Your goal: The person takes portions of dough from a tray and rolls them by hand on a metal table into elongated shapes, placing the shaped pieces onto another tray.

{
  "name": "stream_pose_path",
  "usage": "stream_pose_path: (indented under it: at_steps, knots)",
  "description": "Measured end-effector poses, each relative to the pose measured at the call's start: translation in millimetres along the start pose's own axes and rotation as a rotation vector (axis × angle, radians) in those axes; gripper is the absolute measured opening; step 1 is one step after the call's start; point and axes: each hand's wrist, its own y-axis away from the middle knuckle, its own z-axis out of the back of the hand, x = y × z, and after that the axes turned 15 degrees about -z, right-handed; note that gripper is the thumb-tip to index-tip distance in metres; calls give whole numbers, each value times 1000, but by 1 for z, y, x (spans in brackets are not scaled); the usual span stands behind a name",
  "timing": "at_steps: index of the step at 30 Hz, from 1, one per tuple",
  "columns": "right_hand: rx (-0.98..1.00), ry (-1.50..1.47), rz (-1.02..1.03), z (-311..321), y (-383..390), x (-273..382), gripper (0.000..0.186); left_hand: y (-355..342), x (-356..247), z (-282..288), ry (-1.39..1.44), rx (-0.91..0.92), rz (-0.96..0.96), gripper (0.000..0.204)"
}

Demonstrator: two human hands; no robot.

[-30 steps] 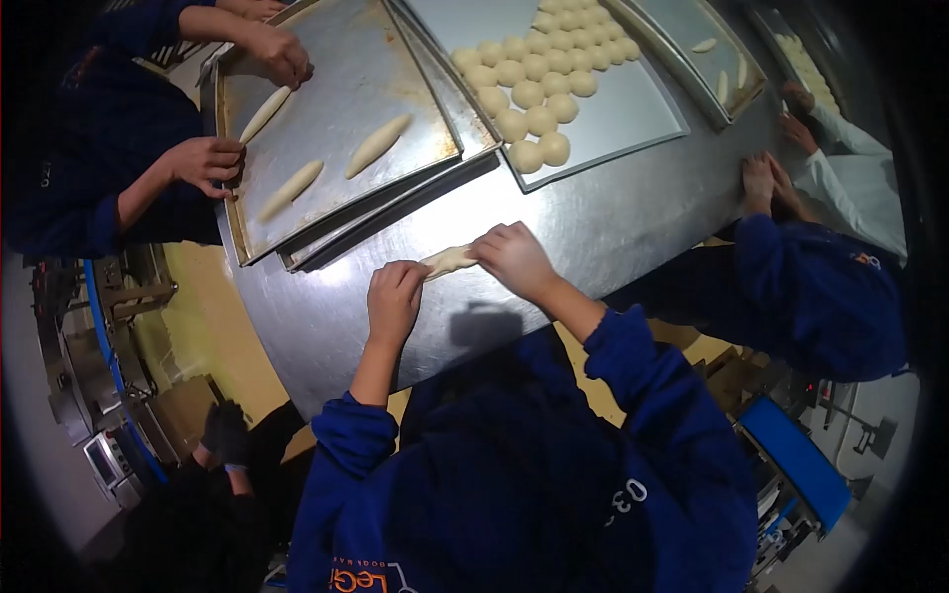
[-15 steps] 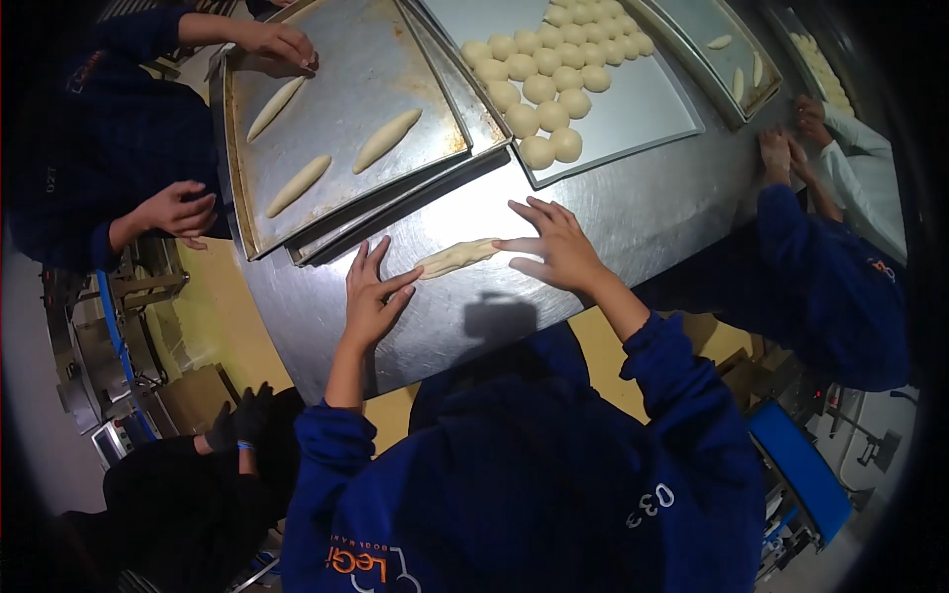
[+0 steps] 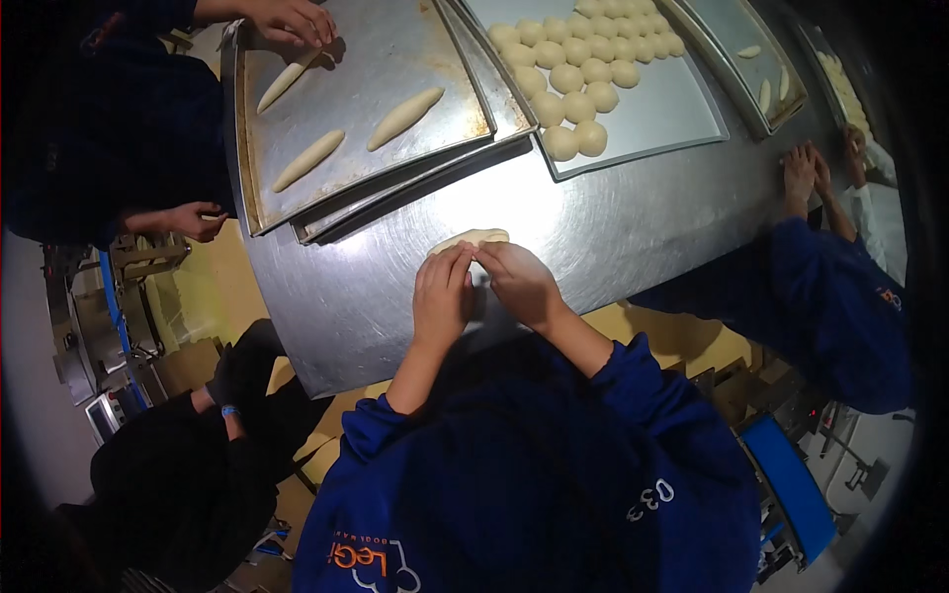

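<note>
A short, elongated piece of pale dough (image 3: 481, 236) lies on the metal table in front of me, its near side hidden by my fingers. My left hand (image 3: 442, 294) and my right hand (image 3: 518, 284) meet at its near edge, fingertips touching each other at the middle. Both sets of fingers are closed and bent onto the dough, pinching its edge. Beyond it to the left, a metal baking tray (image 3: 346, 188) bears several spindle-shaped dough pieces, one being a long roll (image 3: 405, 118). Round dough balls (image 3: 566, 79) sit in rows on a pale tray (image 3: 652, 133) at the far right.
The steel table (image 3: 326, 326) ends just in front of my body. A co-worker's hand (image 3: 294, 20) touches a dough roll at the far left tray corner. Another co-worker's hands (image 3: 806, 173) rest at the table's right side. A further tray (image 3: 756, 99) holds shaped dough.
My hands have come together from the dough's two ends to its near middle, and my fingers have closed. The view has shifted slightly. The co-worker's upper hand stays at the dough roll.
</note>
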Motion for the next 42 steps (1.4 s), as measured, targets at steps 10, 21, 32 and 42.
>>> stream_pose_path:
  at_steps: [10,21,32,42]
  knots:
    - [106,434,155,19,22,-1,50,24,-12,3,-159,148,-1,62]
    - [153,234,25,19,20,7,55,36,-11,6,-156,133,-18,63]
    - [192,11,-35,36,4,-5,37,23,-10,47,28,348,28,56]
    - [224,223,-197,28,5,1,74,7,7,22,85,156,77,67]
